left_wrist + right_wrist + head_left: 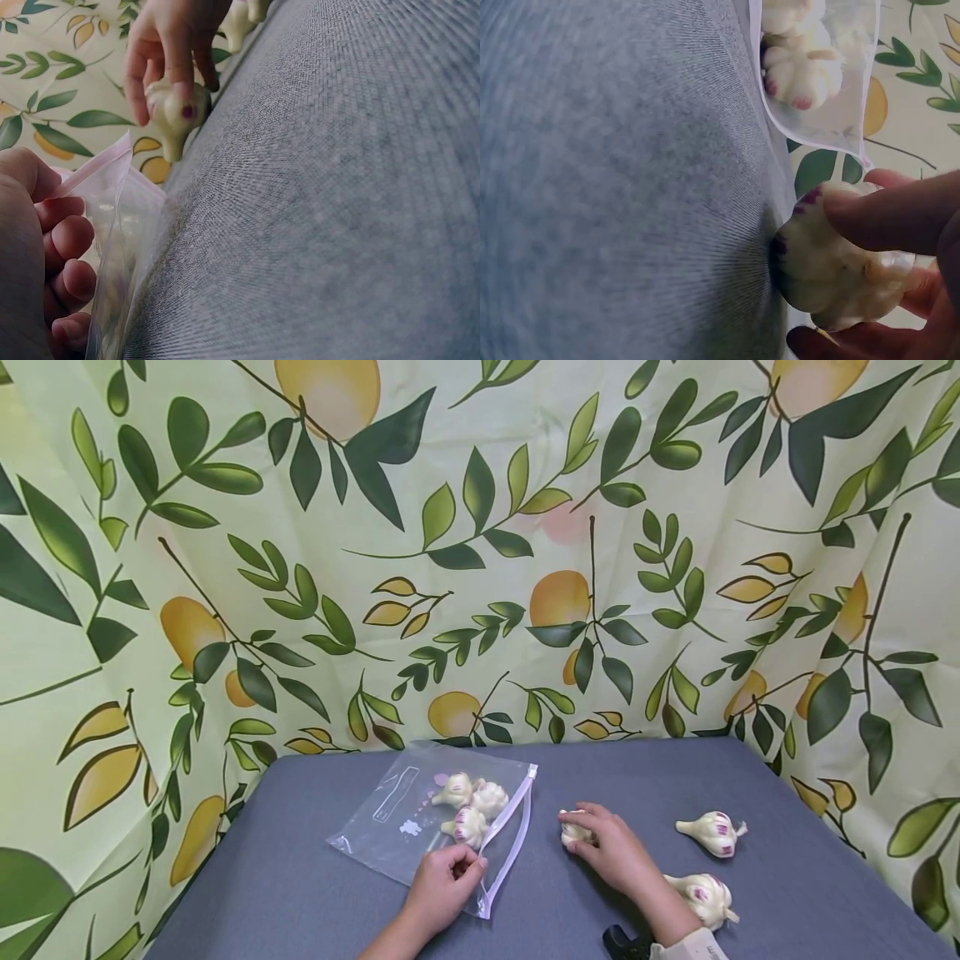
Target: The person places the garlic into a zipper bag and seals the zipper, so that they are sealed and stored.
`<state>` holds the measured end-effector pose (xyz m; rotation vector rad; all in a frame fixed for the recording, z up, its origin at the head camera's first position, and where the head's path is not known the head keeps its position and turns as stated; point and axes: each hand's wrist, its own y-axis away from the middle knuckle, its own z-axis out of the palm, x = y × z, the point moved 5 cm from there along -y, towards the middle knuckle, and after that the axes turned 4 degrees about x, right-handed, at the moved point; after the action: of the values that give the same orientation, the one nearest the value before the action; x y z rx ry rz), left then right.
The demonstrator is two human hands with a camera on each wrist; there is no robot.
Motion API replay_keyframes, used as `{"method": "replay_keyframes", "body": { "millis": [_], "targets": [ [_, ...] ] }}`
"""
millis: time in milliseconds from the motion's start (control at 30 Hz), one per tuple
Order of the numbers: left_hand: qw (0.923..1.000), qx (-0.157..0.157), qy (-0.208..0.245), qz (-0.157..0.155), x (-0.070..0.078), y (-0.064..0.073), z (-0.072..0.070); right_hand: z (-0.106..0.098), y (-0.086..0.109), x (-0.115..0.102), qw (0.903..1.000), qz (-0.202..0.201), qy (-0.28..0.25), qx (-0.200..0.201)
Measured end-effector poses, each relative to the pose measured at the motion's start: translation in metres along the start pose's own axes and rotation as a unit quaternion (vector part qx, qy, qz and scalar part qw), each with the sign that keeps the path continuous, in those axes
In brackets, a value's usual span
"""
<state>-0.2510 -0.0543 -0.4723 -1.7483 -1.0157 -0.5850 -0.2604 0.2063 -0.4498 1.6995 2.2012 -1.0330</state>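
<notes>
A clear zip bag (382, 827) with a pale pink zip edge lies on the grey table, several garlic bulbs inside it. My left hand (444, 887) pinches the near side of the bag's mouth between thumb and fingers, lifting that edge in the left wrist view. To the right of the bag, my right hand (611, 852) grips a garlic bulb (832, 255) with the thumb on one side and fingers on the other. In the right wrist view the bag's mouth (814, 142) gapes towards this bulb, which stays outside.
Two more garlic bulbs lie on the right of the table, one farther back (716, 834) and another (705, 900) partly behind my right forearm. A black object (626, 943) shows by the right wrist. Patterned cloth (480, 610) hangs behind and at both sides.
</notes>
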Motion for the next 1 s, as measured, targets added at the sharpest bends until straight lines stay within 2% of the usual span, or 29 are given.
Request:
{"method": "replay_keyframes", "body": {
  "millis": [433,800,1000],
  "targets": [
    [0.9999,-0.007,0.000,-0.009,0.001,0.000,0.001,0.010,0.001,0.002,0.9994,-0.002,-0.033,-0.011],
    [1.0000,0.004,-0.001,0.007,0.001,0.001,0.000,0.010,0.002,0.009,0.9899,0.048,-0.119,-0.060],
    [1.0000,-0.001,0.000,-0.005,0.001,0.000,0.000,0.011,0.002,0.010,0.9895,0.040,-0.127,-0.057]
  ]
}}
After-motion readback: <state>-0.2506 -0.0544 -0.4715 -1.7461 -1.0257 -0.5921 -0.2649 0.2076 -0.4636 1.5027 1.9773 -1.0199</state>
